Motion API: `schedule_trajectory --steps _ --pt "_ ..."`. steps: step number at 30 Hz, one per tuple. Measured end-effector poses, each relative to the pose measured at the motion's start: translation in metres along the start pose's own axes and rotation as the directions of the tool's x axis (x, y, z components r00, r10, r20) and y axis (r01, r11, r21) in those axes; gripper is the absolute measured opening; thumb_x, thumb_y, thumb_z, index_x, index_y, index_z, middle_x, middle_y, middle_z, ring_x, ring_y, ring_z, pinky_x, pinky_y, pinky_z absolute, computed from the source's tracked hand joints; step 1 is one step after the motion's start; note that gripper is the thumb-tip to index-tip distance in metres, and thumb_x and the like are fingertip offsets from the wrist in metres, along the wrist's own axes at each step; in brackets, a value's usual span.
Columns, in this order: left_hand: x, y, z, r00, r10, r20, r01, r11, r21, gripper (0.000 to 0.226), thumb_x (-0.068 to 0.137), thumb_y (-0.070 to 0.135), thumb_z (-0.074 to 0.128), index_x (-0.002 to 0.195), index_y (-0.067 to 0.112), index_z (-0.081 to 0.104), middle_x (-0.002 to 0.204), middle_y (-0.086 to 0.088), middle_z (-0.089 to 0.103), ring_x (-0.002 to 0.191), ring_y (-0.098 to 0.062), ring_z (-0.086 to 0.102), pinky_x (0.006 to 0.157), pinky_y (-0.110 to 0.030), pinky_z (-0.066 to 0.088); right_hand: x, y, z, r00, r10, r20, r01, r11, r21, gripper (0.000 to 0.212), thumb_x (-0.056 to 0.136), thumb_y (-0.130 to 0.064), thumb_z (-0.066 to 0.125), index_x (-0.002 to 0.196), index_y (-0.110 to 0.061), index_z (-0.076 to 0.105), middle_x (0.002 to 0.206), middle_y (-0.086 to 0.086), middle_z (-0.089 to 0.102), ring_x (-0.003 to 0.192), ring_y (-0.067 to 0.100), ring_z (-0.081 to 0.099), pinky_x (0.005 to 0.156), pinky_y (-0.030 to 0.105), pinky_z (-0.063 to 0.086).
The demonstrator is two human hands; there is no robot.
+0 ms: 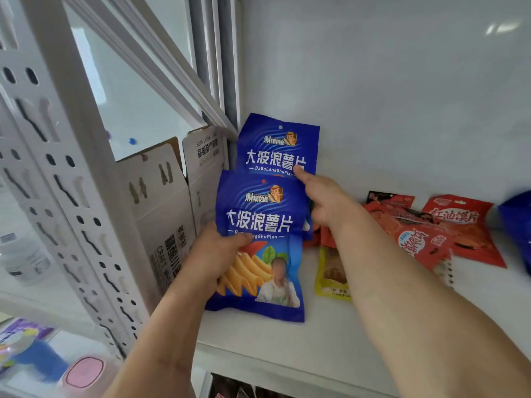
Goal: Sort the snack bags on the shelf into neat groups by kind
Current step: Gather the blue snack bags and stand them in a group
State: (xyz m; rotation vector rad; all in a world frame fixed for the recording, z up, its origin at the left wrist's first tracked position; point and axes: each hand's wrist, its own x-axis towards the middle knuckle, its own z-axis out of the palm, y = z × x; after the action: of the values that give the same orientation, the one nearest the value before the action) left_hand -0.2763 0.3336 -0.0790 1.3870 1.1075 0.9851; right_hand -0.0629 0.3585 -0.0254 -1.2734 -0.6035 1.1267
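Two blue potato-chip bags stand at the shelf's left end. The front bag is gripped at its left edge by my left hand, thumb over its face. Behind it the rear blue bag leans on the back wall. My right hand touches that rear bag's lower right with an outstretched finger, the other fingers curled by the front bag's right edge. Several red snack bags lie flat to the right, and a yellow bag shows partly under my right forearm.
A white shelf board carries the bags. White cardboard boxes stand left of the blue bags, beside a perforated white upright. Another blue bag peeks in at the right edge. Lower shelves hold other items.
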Motion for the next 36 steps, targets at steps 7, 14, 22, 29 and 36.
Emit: schedule_trajectory --steps 7,14,22,29,36 --pt "-0.009 0.005 0.044 0.981 -0.053 0.185 0.083 0.984 -0.156 0.029 0.082 0.023 0.081 0.107 0.023 0.067 0.095 -0.002 0.08 0.084 -0.021 0.077 0.075 -0.041 0.061 -0.038 0.002 -0.073 0.956 -0.216 -0.2 0.197 0.974 -0.11 0.023 0.094 -0.038 0.064 0.103 -0.016 0.063 0.103 0.007 0.076 0.093 0.024 0.074 0.088 0.047 0.058" --pt "-0.04 0.009 0.109 0.965 0.026 0.26 0.041 0.967 -0.25 0.029 0.086 0.017 0.077 0.113 0.017 0.069 0.099 -0.002 0.079 0.086 -0.02 0.077 0.071 -0.035 0.06 -0.095 -0.002 -0.167 0.855 -0.344 -0.389 0.199 0.909 -0.366 0.031 0.099 -0.038 0.056 0.089 -0.009 0.062 0.066 0.017 0.063 0.033 0.02 0.047 0.041 0.026 0.038" --pt "-0.089 0.018 0.208 0.947 0.065 0.316 0.018 0.967 -0.252 0.028 0.087 0.02 0.077 0.113 0.014 0.067 0.097 -0.004 0.079 0.086 -0.024 0.077 0.077 -0.044 0.062 -0.159 -0.017 -0.3 0.758 -0.385 -0.526 0.122 0.877 -0.466 0.033 0.09 -0.039 0.065 0.085 -0.006 0.065 0.061 0.013 0.065 0.047 0.024 0.057 0.054 0.031 0.045" --pt "-0.143 0.018 0.31 0.936 0.075 0.343 -0.011 0.983 -0.185 0.028 0.087 0.024 0.077 0.112 0.016 0.066 0.098 -0.004 0.079 0.089 -0.027 0.077 0.086 -0.054 0.06 -0.202 -0.026 -0.416 0.731 -0.4 -0.553 0.044 0.836 -0.547 0.022 0.09 -0.032 0.068 0.084 -0.011 0.064 0.078 0.004 0.069 0.069 0.022 0.064 0.056 0.027 0.047" --pt "-0.178 0.009 0.366 0.955 0.026 0.295 0.003 0.995 -0.096 0.032 0.084 0.031 0.08 0.108 0.02 0.064 0.096 -0.002 0.079 0.087 -0.025 0.077 0.084 -0.055 0.06 -0.204 -0.015 -0.489 0.772 -0.416 -0.481 -0.107 0.661 -0.743 0.01 0.091 -0.016 0.068 0.101 -0.014 0.066 0.092 0.006 0.066 0.075 0.023 0.063 0.051 0.026 0.045"
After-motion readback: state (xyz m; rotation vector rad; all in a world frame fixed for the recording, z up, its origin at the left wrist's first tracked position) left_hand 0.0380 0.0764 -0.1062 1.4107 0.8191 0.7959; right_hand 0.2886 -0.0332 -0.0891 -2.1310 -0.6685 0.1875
